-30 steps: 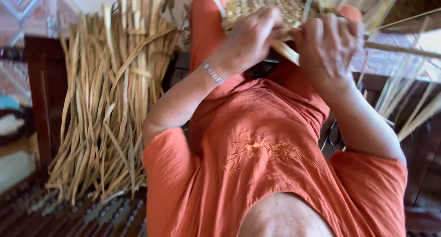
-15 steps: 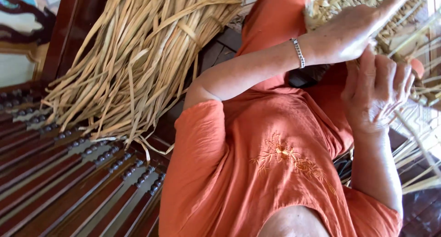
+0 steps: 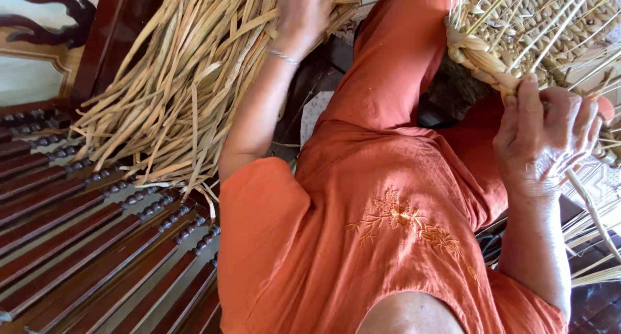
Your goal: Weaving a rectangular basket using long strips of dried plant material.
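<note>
Big straw bundle (image 3: pixel 187 81) leans vs the dark wood frame, ends fanned over the slatted bench (image 3: pixel 97 243). Left hand (image 3: pixel 304 13) is buried in its top w/ fingers curled into the strips; can't tell if they're clamped on one strip or just sunk among several. Risk: a pull from there could drag tangled neighbours out and slump the bundle across the bench, since the strips cross each other. Basket (image 3: pixel 537 30), half-woven, sits upper right by the knee. Right hand (image 3: pixel 546 140) grips its braided rim, fingers closed round rim and loose stakes. Risk: one-handed hold while leaning away may let the rim twist or snap thin stakes (image 3: pixel 588 211) below the palm.
</note>
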